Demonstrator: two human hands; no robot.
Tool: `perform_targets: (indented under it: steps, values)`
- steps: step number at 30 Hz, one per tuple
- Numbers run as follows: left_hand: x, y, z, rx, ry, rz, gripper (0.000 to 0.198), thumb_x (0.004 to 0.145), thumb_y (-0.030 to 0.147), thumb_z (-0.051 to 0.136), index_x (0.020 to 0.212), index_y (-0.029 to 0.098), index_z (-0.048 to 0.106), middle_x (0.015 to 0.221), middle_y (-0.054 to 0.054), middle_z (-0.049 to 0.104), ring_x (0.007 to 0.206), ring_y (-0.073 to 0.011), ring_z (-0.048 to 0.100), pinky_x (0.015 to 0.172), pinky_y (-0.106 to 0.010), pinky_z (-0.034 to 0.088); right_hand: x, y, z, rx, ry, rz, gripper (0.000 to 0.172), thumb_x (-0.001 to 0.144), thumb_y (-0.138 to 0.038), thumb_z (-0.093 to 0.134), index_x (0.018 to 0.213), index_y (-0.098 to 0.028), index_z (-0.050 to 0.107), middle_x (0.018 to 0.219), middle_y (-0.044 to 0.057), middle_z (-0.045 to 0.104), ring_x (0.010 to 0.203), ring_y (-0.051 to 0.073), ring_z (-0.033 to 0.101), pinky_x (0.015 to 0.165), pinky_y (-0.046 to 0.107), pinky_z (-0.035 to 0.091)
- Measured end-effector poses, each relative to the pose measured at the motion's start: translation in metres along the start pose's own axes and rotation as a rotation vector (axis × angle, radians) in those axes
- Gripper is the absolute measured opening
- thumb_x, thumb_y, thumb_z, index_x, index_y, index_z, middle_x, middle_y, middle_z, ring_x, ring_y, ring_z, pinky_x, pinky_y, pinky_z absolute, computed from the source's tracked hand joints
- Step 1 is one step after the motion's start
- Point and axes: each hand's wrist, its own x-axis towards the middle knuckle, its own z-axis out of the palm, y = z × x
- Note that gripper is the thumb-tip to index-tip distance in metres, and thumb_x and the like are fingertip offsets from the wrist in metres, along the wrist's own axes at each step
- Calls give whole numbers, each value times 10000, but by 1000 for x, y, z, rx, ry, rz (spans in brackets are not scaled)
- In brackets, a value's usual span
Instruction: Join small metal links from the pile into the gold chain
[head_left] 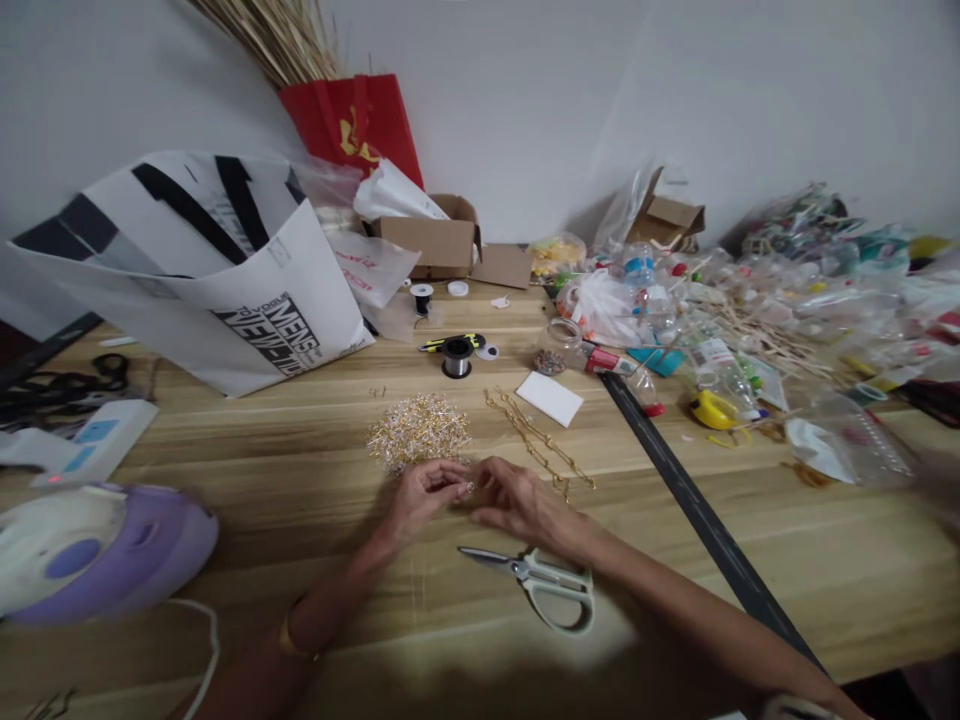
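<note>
My left hand (427, 496) is closed, pinching a small shiny piece (469, 487) at its fingertips, too small to make out clearly. Close beside it, my right hand (521, 503) has its fingers curled toward the same piece; whatever they grip is hidden. Just behind my left hand lies a heap of small gold and clear beaded bits (420, 428). A thin gold chain (536, 440) stretches over the table beyond my right hand. White-handled scissors (559, 590) rest below my right wrist, blades pointing left.
A wire spool (457, 358), a yellow-black cutter (435, 345) and a white card (550, 398) lie farther back. Left stand a purple-white appliance (142, 550) and a large white bag (247, 320). Plastic bottles and packaging (720, 330) crowd the right beyond a dark strip (690, 500).
</note>
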Motion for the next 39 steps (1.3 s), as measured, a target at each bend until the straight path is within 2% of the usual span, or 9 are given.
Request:
perform_targets:
  steps: [4, 8, 15, 23, 29, 31, 34, 37, 39]
  values:
    - [1, -2, -1, -1, 20, 32, 309, 630, 247, 742, 887, 117, 632, 760, -56, 689, 725, -156, 628, 688, -269, 488, 16, 11, 18, 56, 99, -89, 192, 796, -206, 604, 941, -173, 483, 826, 20, 577, 679, 121, 547, 602, 222, 405]
    - [3, -7, -2, 24, 41, 54, 331, 630, 234, 737, 919, 120, 624, 730, -44, 683, 709, -158, 629, 703, -281, 485, 20, 18, 23, 83, 119, -138, 69, 849, -220, 540, 889, -168, 522, 812, 29, 577, 703, 125, 541, 620, 223, 408]
    - [6, -12, -2, 101, 21, 71, 269, 643, 203, 701, 892, 117, 642, 715, -51, 678, 664, -149, 617, 648, -262, 481, 19, 27, 21, 138, 133, -138, 108, 854, -270, 547, 878, -165, 549, 793, 25, 583, 678, 118, 530, 605, 221, 402]
    - [7, -7, -7, 421, 98, 170, 104, 660, 172, 635, 734, 172, 709, 686, -34, 695, 607, -141, 592, 579, -228, 449, 16, 37, 14, 109, 199, -174, 153, 867, -314, 520, 864, -166, 557, 747, 25, 555, 638, 113, 502, 571, 220, 408]
    - [6, -1, -10, 567, 54, 251, 132, 690, 154, 604, 735, 193, 722, 689, -26, 683, 582, -129, 559, 567, -220, 431, 16, 41, 16, 99, 200, -194, 146, 875, -311, 512, 863, -175, 561, 753, 30, 568, 647, 118, 517, 585, 226, 419]
    - [6, -3, -8, 523, 66, 234, 186, 678, 144, 604, 814, 181, 725, 773, -44, 698, 595, -128, 567, 568, -223, 441, 16, 40, 17, 86, 189, -215, 131, 879, -298, 508, 882, -179, 563, 785, 40, 585, 679, 127, 532, 610, 236, 427]
    - [5, -8, -5, 345, 42, 172, 329, 677, 132, 590, 988, 167, 694, 944, -77, 705, 714, -152, 618, 654, -246, 481, 16, 38, 18, 84, 171, -274, 110, 878, -268, 516, 934, -184, 558, 848, 57, 602, 744, 140, 559, 666, 254, 446]
    - [4, -13, -1, 118, -66, 89, 419, 687, 147, 597, 1104, 150, 639, 1049, -107, 679, 848, -194, 638, 693, -269, 501, 15, 33, 17, 95, 141, -317, 106, 882, -235, 511, 970, -188, 547, 911, 76, 611, 841, 159, 577, 736, 280, 461]
    - [3, -15, 0, 13, -140, 32, 456, 682, 158, 622, 1137, 149, 614, 1042, -111, 678, 854, -207, 640, 665, -267, 503, 15, 29, 16, 107, 119, -323, 110, 886, -228, 504, 979, -190, 549, 920, 80, 615, 866, 165, 581, 749, 287, 467]
